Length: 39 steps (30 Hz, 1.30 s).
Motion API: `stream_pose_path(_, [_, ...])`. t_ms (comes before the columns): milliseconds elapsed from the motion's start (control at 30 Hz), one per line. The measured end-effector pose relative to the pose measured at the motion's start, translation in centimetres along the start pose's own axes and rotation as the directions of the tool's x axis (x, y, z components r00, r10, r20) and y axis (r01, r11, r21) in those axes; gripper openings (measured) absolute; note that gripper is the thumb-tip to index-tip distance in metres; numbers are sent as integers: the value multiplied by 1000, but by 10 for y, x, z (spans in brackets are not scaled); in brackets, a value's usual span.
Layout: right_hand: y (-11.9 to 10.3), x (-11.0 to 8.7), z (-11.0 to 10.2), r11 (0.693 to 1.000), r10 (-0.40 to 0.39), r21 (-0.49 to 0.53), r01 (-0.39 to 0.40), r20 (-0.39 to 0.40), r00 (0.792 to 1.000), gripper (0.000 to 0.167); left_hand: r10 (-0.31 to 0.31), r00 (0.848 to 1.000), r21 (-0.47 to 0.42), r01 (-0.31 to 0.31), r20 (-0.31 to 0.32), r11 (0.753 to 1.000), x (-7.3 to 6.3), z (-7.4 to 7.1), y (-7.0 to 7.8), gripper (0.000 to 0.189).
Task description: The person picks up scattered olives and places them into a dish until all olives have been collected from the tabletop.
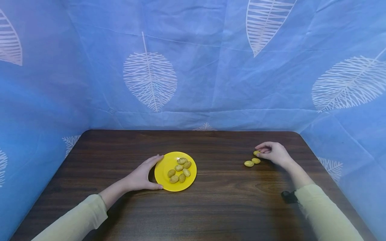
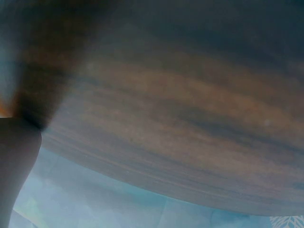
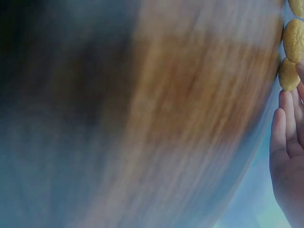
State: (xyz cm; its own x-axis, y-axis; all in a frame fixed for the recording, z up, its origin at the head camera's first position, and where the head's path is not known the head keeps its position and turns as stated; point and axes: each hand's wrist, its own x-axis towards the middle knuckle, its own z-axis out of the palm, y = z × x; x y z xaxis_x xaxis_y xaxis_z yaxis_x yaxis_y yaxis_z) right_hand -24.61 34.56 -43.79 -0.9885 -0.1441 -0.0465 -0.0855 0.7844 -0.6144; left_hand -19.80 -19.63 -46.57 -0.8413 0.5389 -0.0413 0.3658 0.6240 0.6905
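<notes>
A round yellow plate (image 1: 166, 167) lies on the table with several small yellow oval fruits (image 1: 179, 167) on it. My left hand (image 1: 141, 175) holds the plate's left rim, thumb at the near side and fingers at the far side. Off to the right, my right hand (image 1: 275, 154) pinches one yellow oval fruit (image 1: 256, 153) between thumb and fingers, at table level. Two more such fruits (image 1: 248, 163) lie just in front of that hand. In the right wrist view, part of the right hand (image 3: 289, 152) shows below the fruits (image 3: 294, 40) at the edge.
Both hands work over a dark wood-grain table (image 1: 217, 211). Blue cloth (image 1: 199, 80) with white leaf prints hangs behind it and at both sides. A small black object (image 1: 288, 197) shows at the right sleeve cuff. The left wrist view is mostly blurred tabletop.
</notes>
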Motion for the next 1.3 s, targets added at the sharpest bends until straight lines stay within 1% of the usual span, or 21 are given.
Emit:
stream_pose_path(267, [1,0,1,1000,8,2,-8,23,1000,27,-1,1000,-1,1,-2,1000,-1,-1,3,108])
stream_pose_path(700, [-1,-2,1,1000,7,-17,-7,7,1000,25,-5,1000,-4,5,8,1000,0,-1,1,110])
stream_pose_path(967, [-7,-2,1,1000,5,-24,-5,-3,1000,25,-20,1000,22,20,8,1000,1,-2,-3,109])
stream_pose_path(1133, [-13,-2,3,1000,-6,-4,6,0,1000,26,-35,999,31,34,7,999,2,-3,-3,109])
stream_pose_path(1300, [-23,-1,5,1000,-24,12,24,1,1000,26,-25,1000,42,25,1,999,3,-4,-5,109])
